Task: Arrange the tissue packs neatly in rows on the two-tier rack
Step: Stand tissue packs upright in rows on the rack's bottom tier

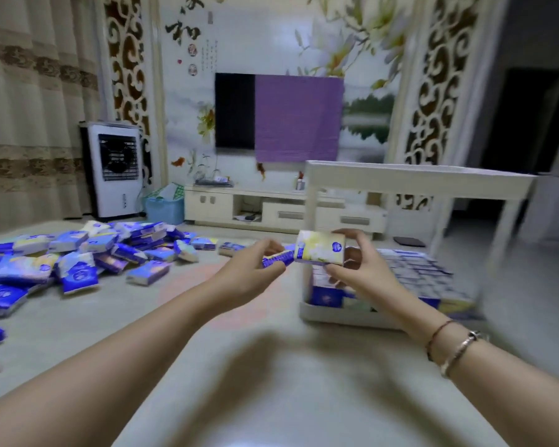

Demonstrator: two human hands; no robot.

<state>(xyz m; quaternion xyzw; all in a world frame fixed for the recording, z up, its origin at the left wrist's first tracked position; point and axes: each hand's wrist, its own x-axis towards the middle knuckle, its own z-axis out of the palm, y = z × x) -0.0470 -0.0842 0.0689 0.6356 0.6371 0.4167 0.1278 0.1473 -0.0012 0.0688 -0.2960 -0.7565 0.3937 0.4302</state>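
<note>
A white two-tier rack [420, 179] stands on the floor at right. Its lower tier [336, 316] holds several tissue packs in tight rows; the top shelf is bare. My right hand [355, 269] holds a pale yellow and blue tissue pack [320, 246] above the lower tier's left end. My left hand [255, 269] grips a blue tissue pack [276, 259] edge-on, touching the right hand's pack. A loose pile of tissue packs [78, 256] in blue and white lies scattered on the floor at left.
A low cream TV cabinet [271, 208] runs along the far wall under a wall-mounted screen [278, 117]. A white air cooler [113, 169] and a blue basket [165, 209] stand at back left. Curtains hang on the left.
</note>
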